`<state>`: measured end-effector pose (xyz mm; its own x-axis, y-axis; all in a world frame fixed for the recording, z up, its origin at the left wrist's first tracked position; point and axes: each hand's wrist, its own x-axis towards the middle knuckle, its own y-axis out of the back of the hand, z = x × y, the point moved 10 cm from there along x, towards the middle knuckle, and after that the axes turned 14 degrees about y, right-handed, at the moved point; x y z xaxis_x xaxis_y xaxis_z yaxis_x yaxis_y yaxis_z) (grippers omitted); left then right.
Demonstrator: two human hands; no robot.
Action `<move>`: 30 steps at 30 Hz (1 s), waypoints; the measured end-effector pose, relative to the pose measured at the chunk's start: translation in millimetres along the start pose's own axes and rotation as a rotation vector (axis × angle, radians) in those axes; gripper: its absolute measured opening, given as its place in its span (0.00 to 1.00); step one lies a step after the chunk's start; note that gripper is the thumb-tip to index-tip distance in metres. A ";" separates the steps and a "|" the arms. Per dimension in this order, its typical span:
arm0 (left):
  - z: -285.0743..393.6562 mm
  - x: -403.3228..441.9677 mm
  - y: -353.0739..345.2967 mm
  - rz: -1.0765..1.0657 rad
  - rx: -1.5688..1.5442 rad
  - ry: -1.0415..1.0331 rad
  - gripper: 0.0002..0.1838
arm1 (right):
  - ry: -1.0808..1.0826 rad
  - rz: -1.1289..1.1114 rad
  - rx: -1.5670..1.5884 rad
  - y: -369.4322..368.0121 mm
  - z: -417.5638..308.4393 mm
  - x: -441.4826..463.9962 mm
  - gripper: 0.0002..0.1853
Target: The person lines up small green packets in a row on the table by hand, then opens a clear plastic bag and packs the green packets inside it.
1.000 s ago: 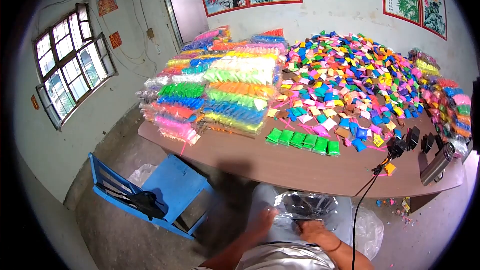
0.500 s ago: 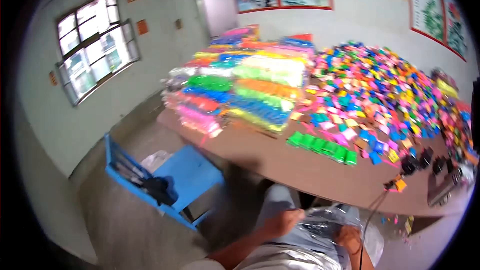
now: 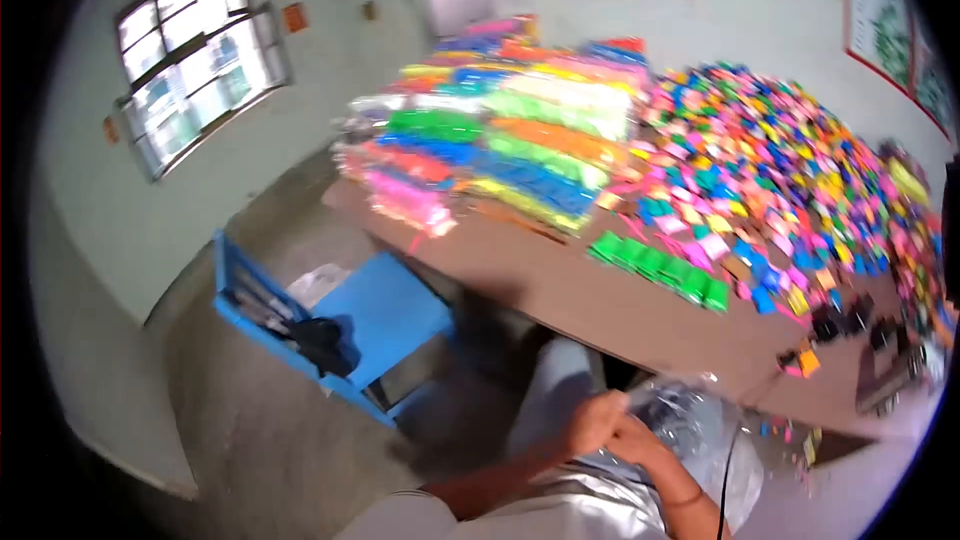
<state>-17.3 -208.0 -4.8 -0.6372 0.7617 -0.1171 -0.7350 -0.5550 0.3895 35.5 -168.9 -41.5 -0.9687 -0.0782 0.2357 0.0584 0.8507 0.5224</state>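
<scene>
By the table (image 3: 560, 285), your left hand (image 3: 596, 423) and right hand (image 3: 636, 440) meet beside a clear bag (image 3: 684, 414). Blur hides whether either grips it.

Your chair (image 3: 395, 305) is bright blue and your table (image 3: 560, 290) brown. The row of packets (image 3: 660, 268) is green; the heap of packets (image 3: 790, 160) is speckled pink, blue, yellow, green and orange. Your stacked packs (image 3: 520, 140) run in stripes of green, blue, orange, yellow and pink. Your bag (image 3: 685, 415) is clear.
</scene>
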 end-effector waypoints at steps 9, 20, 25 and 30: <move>-28.3 -13.2 14.9 -0.111 0.075 -0.208 0.17 | -0.465 -0.111 -0.233 27.7 26.5 -43.6 0.21; 20.0 1.2 2.0 -0.189 -0.061 -0.096 0.19 | -0.038 0.332 -0.524 102.7 -57.0 -73.8 0.23; 46.1 -10.7 -15.6 -0.177 0.203 -0.300 0.17 | -0.329 0.167 -0.854 70.8 -19.7 -80.0 0.31; 15.8 -1.6 -10.8 -0.156 -0.187 -0.012 0.15 | -0.321 0.055 -0.564 59.3 -4.6 -84.0 0.21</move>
<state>-4.7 -197.9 5.6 -0.5110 0.8461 -0.1514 -0.8550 -0.4822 0.1911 121.5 -114.3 -26.5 -0.9795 0.1912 0.0639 0.1436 0.4391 0.8869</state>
